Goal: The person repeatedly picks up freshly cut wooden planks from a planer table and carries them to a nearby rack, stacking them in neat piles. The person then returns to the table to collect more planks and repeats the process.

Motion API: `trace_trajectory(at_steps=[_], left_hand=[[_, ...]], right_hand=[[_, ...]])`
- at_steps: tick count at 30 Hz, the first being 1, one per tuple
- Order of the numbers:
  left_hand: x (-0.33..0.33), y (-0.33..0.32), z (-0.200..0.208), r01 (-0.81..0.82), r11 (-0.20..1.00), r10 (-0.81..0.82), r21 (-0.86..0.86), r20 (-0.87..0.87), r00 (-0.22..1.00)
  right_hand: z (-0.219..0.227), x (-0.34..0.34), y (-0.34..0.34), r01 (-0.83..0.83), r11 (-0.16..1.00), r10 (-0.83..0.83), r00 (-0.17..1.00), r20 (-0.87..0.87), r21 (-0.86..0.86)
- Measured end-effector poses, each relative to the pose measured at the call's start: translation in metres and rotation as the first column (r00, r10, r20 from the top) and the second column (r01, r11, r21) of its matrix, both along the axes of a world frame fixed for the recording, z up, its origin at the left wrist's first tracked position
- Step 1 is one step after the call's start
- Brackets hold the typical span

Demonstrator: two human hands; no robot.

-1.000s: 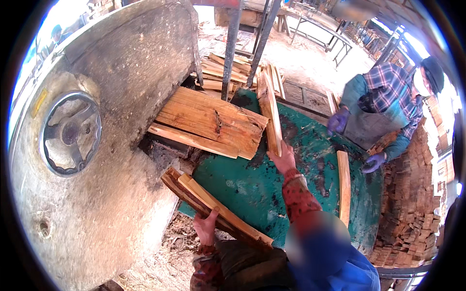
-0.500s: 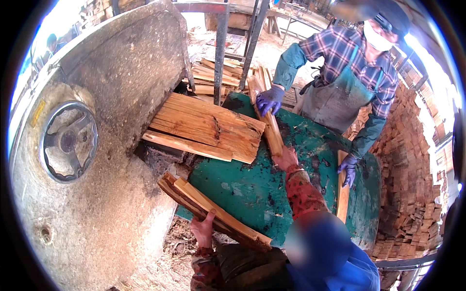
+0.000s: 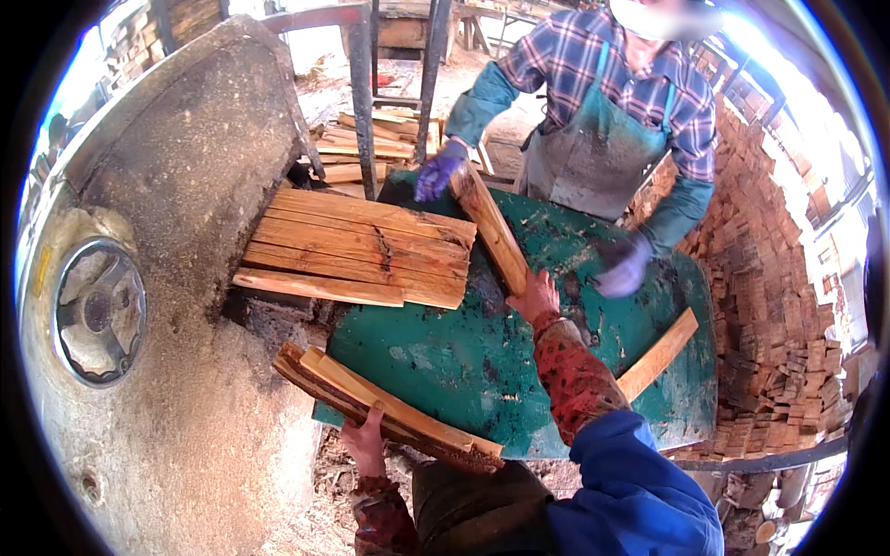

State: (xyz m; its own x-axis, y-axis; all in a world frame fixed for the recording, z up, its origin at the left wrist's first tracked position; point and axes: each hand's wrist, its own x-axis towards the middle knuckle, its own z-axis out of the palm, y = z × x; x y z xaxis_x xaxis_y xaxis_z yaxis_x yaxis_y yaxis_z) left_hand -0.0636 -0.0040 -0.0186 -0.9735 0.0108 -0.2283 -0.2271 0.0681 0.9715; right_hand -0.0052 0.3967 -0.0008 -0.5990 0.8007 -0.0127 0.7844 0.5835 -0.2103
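Note:
My left hand [image 3: 364,444] is closed on a pair of long wood slats [image 3: 399,408], one rough with dark bark, held at the near edge of the green table [image 3: 417,343]. My right hand [image 3: 536,298] grips the near end of a wood strip [image 3: 491,227] that slants away across the table. The co-worker's purple-gloved hand [image 3: 439,172] is beside that strip's far end; whether it touches is unclear. Left of the strip, several boards [image 3: 362,241] lie side by side, reaching to the machine. A short pale slat [image 3: 660,354] lies at the table's right, partly behind my right arm.
A large dust-covered machine panel [image 3: 185,185] with a handwheel [image 3: 99,310] stands at the left. Dark metal posts [image 3: 363,102] rise behind the boards, near piled slats [image 3: 380,139]. A co-worker in an apron [image 3: 589,139] stands across the table. Stacked wood blocks [image 3: 769,306] fill the right.
The co-worker's far-end glove has shifted off the strip's middle toward its far end. Their other glove has left the short slat, which now lies tilted on the table. My hands keep their grips.

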Motion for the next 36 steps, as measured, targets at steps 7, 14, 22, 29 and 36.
trace_trajectory(at_steps=[7, 14, 22, 29, 36], left_hand=[[-0.004, -0.003, -0.003, -0.018, 0.996, 0.019, -0.082, 0.010, 1.000], [-0.001, -0.003, -0.004, 0.038, 0.998, -0.033, -0.052, 0.094, 0.995], [-0.010, -0.014, -0.026, 0.087, 0.993, -0.100, 0.083, 0.175, 0.979], [-0.008, -0.008, -0.010, 0.052, 0.993, -0.065, 0.110, 0.119, 0.991], [-0.010, -0.011, -0.019, 0.099, 0.993, -0.108, 0.059, 0.164, 0.981]], right_hand=[[0.039, 0.103, -0.069, 0.077, 0.978, -0.071, 0.997, 0.037, -0.194], [0.046, 0.296, -0.173, 0.230, 0.786, -0.319, 0.946, -0.057, -0.574], [0.006, 0.357, -0.217, 0.186, 0.462, -0.594, 0.791, -0.146, -0.867], [-0.036, 0.351, -0.201, 0.418, 0.484, -0.710, 0.701, -0.065, -0.769], [-0.041, 0.355, -0.218, 0.441, 0.607, -0.712, 0.670, -0.207, -0.661]])
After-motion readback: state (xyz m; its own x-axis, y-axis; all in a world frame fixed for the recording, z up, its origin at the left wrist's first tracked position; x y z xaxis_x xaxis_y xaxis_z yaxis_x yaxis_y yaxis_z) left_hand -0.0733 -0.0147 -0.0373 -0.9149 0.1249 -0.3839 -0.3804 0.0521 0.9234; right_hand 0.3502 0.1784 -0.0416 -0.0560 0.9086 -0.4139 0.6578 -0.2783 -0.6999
